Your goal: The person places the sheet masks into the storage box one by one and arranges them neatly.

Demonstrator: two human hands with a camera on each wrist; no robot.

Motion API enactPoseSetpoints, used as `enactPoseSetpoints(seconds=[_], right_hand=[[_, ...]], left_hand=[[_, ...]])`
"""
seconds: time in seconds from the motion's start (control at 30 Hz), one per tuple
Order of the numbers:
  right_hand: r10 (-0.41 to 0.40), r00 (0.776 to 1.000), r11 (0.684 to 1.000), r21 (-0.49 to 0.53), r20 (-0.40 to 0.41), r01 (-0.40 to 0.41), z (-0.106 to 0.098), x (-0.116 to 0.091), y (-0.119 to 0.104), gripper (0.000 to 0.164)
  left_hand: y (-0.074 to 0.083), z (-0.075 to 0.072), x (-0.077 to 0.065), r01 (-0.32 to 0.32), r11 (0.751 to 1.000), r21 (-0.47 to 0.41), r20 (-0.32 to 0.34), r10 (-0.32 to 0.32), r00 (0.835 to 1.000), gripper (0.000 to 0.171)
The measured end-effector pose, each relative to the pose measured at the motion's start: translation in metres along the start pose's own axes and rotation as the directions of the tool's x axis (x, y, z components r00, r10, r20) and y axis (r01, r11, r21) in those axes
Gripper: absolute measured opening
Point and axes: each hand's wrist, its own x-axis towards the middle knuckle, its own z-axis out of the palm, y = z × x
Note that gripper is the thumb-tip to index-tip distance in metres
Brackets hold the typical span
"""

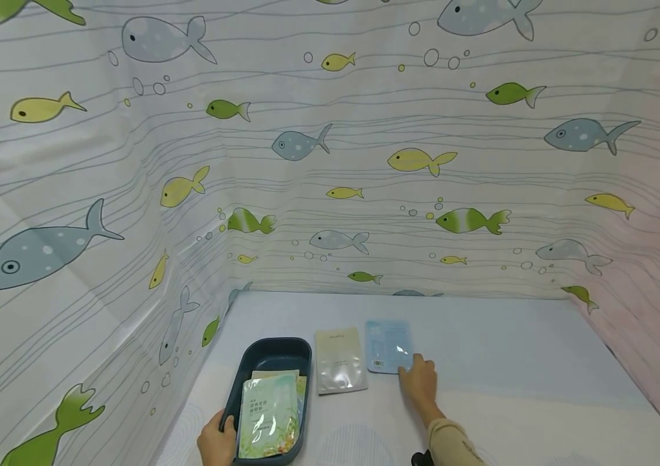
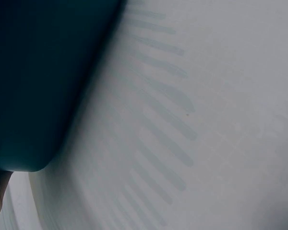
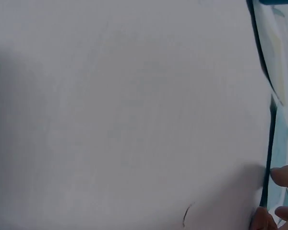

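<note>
My left hand (image 1: 217, 441) grips the left rim of a dark blue tray (image 1: 304, 414) with raised walls. Inside the tray lie several sheet mask packets, the uppermost a green printed one (image 1: 269, 414). On the table to the right, my right hand (image 1: 420, 382) pinches the lower right corner of a light blue sheet mask packet (image 1: 386, 346) with a barcode. A cream and silver packet (image 1: 340, 361) lies flat between the tray and the blue packet. In the right wrist view, fingertips (image 3: 284, 176) meet the blue packet's edge. The left wrist view shows the tray's outer wall (image 2: 43, 86).
A white table (image 1: 516, 362) carries everything. Fish-printed sheeting (image 1: 399, 226) stands as walls behind and on both sides. A small black object (image 1: 421, 459) sits at my right sleeve (image 1: 451, 442).
</note>
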Motion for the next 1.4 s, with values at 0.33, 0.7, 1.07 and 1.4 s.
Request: enactPoseSetpoints(seconds=[0.33,0.7,1.07,1.4], right_hand=[[0.184,0.982,0.951,0.258,-0.036,-0.169,0.003,0.01,0.009,0.032],[0.244,0.921,0.782,0.5,0.303,-0.372,-0.022,0.008,0.021,0.035],[0.234,0.925,0.747,0.553,0.299,-0.368,-0.038,-0.007,0.021,0.032],[0.151,0.969,0.84,0.49,0.197,-0.231,-0.049,-0.013,0.017,0.028]], left_hand=[[-0.006,0.002,0.001,0.0,1.0,0.022,0.005,0.0,1.0,0.03],[-0.009,0.001,0.0,0.036,0.999,0.036,0.041,-0.037,0.998,0.034],[-0.003,-0.001,-0.005,0.032,0.999,0.044,0.019,-0.033,0.999,0.032],[-0.003,0.0,-0.001,0.036,0.999,0.03,0.037,-0.038,0.999,0.032]])
